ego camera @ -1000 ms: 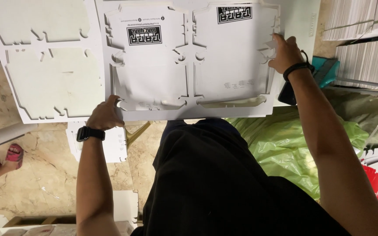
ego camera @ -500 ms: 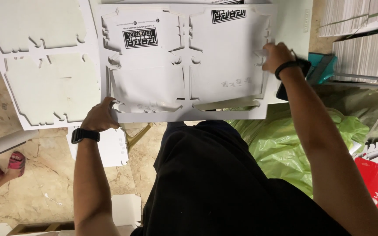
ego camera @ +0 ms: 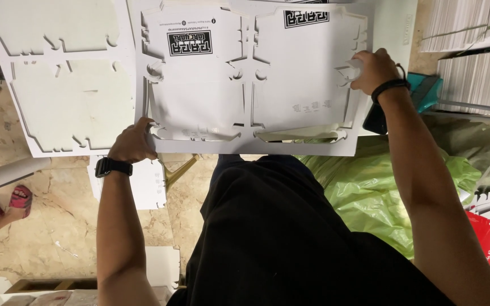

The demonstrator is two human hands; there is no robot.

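The left hand is closed on the near left corner of a white cardboard sheet, die-cut into two box shapes with black printed labels. The right hand pinches a cut tab at its right edge. The sheet lies flat over the lap. A second cut sheet touches its left edge; a green plastic bag lies under the right side. Paper stacks stand further right.

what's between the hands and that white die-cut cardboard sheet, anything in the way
Nothing visible. The left hand already grips the die-cut sheet at its lower left corner, and the right hand touches its right edge.
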